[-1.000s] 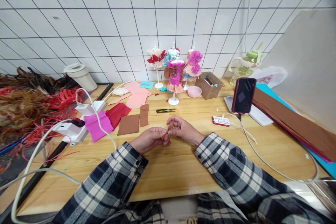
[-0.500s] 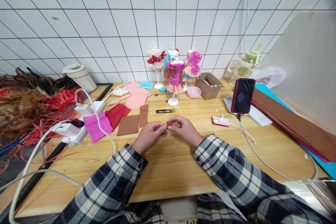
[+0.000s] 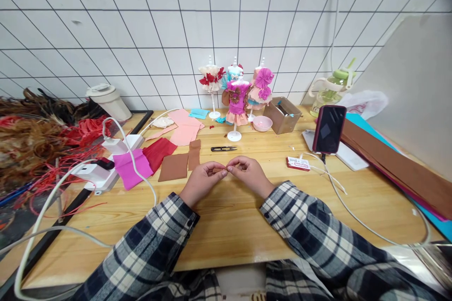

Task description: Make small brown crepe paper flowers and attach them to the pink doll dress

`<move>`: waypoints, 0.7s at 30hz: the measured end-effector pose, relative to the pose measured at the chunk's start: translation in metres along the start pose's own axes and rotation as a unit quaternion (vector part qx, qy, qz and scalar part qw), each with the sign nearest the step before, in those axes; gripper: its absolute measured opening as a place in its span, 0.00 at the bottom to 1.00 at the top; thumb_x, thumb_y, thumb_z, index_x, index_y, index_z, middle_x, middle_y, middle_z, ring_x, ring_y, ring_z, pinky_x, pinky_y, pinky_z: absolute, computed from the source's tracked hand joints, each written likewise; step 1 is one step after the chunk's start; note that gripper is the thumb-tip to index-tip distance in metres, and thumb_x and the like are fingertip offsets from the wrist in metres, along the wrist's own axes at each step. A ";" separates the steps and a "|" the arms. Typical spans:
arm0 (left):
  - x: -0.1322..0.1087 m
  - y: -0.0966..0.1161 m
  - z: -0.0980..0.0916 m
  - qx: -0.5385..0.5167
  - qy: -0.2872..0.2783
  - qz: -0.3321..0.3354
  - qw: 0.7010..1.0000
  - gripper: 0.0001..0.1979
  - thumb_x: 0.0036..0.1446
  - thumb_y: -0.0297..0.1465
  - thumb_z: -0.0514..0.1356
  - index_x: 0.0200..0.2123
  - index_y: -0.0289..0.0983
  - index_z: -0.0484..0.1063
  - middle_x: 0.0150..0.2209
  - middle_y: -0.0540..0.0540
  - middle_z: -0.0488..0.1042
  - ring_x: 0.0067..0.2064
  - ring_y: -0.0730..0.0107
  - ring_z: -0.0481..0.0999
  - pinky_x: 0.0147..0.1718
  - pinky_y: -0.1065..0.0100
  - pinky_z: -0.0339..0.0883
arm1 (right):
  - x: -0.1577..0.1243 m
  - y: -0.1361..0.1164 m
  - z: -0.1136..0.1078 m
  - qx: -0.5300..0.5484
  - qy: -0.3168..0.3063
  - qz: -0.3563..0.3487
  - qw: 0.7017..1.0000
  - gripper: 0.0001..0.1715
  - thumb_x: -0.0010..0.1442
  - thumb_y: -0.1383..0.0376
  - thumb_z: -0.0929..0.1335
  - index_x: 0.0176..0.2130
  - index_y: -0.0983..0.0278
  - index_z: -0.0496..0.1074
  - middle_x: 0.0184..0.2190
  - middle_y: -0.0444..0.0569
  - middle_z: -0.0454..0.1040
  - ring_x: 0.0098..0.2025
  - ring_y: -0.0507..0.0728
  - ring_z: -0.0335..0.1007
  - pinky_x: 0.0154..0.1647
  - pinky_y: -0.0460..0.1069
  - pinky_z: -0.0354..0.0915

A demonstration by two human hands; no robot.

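Note:
My left hand (image 3: 205,179) and my right hand (image 3: 249,176) meet fingertip to fingertip over the middle of the table. Between them they pinch a small piece of brown crepe paper (image 3: 226,169), mostly hidden by the fingers. Just beyond lie black thread snips (image 3: 223,149). Flat brown crepe paper pieces (image 3: 173,167) are to the left of my left hand, beside a red piece (image 3: 159,154) and a magenta piece (image 3: 132,169). Behind the snips stands a small dress form (image 3: 238,103) in a magenta and peach paper dress.
More dressed forms (image 3: 212,80) stand behind, near a pink bowl (image 3: 262,123) and a cardboard box (image 3: 283,120). At right are a phone (image 3: 329,129), cable and long paper sheets (image 3: 395,160). A power strip (image 3: 97,176) and feathers (image 3: 42,150) occupy the left.
The fingers have shifted slightly around the brown crepe paper, and less of it shows now. The whole view has moved a little.

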State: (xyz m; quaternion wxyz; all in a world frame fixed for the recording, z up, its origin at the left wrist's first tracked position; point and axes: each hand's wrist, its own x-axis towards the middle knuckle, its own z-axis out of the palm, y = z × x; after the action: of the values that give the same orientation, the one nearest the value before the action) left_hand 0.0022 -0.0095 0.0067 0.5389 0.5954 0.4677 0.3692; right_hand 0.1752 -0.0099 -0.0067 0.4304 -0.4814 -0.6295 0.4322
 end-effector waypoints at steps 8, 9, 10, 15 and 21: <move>-0.001 -0.001 0.000 0.120 -0.003 0.023 0.992 0.14 0.49 0.41 0.63 0.32 0.36 0.74 0.30 0.46 0.78 0.30 0.67 0.75 0.31 0.68 0.66 | -0.003 -0.009 -0.007 -0.160 0.005 -0.122 0.980 0.04 0.53 0.67 0.68 0.31 0.63 0.74 0.30 0.45 0.71 0.25 0.48 0.61 0.29 0.45 0.59; -0.002 0.000 0.000 0.155 -0.003 0.043 0.987 0.12 0.50 0.40 0.62 0.32 0.37 0.74 0.30 0.46 0.78 0.31 0.66 0.75 0.32 0.68 0.66 | -0.003 -0.009 -0.006 -0.154 0.007 -0.102 0.983 0.03 0.51 0.68 0.68 0.29 0.64 0.73 0.28 0.44 0.70 0.25 0.48 0.60 0.28 0.45 0.58; -0.003 0.000 0.001 0.198 -0.001 0.069 0.978 0.11 0.51 0.39 0.61 0.32 0.37 0.75 0.31 0.46 0.78 0.32 0.65 0.75 0.34 0.68 0.66 | -0.003 -0.009 -0.005 -0.135 0.006 -0.071 0.988 0.02 0.50 0.68 0.67 0.28 0.64 0.72 0.26 0.42 0.69 0.24 0.48 0.59 0.27 0.45 0.57; -0.005 0.002 0.002 0.327 0.009 0.144 0.934 0.08 0.53 0.35 0.58 0.32 0.38 0.75 0.32 0.47 0.78 0.35 0.65 0.75 0.37 0.67 0.65 | -0.002 -0.006 0.003 0.107 -0.070 0.146 0.981 0.04 0.51 0.64 0.65 0.28 0.64 0.67 0.16 0.37 0.60 0.17 0.46 0.51 0.17 0.42 0.47; -0.005 0.009 0.002 0.188 -0.015 0.043 0.981 0.12 0.50 0.39 0.59 0.30 0.35 0.72 0.31 0.47 0.77 0.33 0.67 0.75 0.34 0.70 0.67 | -0.002 -0.005 -0.002 0.103 -0.082 0.078 0.988 0.14 0.49 0.59 0.70 0.35 0.65 0.71 0.23 0.41 0.67 0.20 0.46 0.55 0.18 0.41 0.50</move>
State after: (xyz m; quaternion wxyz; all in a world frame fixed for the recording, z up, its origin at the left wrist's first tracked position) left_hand 0.0040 -0.0146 0.0156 0.4080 0.7112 0.4948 0.2881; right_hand 0.1766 -0.0121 -0.0015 0.3893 -0.4453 -0.5753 0.5650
